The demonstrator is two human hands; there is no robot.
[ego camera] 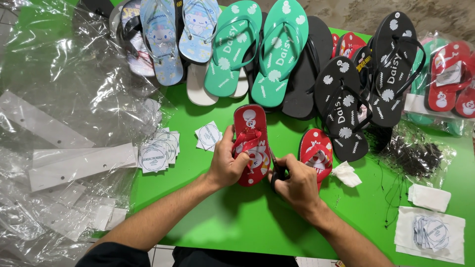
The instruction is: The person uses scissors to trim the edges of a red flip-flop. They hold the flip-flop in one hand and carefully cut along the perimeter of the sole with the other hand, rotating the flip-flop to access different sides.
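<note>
On the green table (237,217), near its middle, lies a small red sandal (251,143) with a white cartoon print, toe pointing away from the person. The left hand (226,165) grasps it from its left edge, thumb over the red strap and fingers curled around the sole. The right hand (295,185) is clenched around dark-handled scissors (277,170), whose tips touch the sandal's right edge; how far the blades are parted cannot be told.

Just right of the hands lies the second red sandal (317,155), partly hidden behind the right hand. A crumpled white scrap (345,174) sits beside it.

Along the far edge lie more sandals in a row: 2 light blue ones (178,34) with cartoon prints, 2 teal ones (257,49) with white flower marks, and black ones (366,84) with the same marks. At the far right, red sandals (448,79) lie wrapped in clear bags.

Left of the held sandal are 2 small heaps of round-printed white labels (159,151), one of them (209,136) close to the left thumb. Clear plastic bags (69,123) with white card strips cover the table's left end. On the right sit a tangle of black threads (418,158) and more labels on white paper (430,233).
</note>
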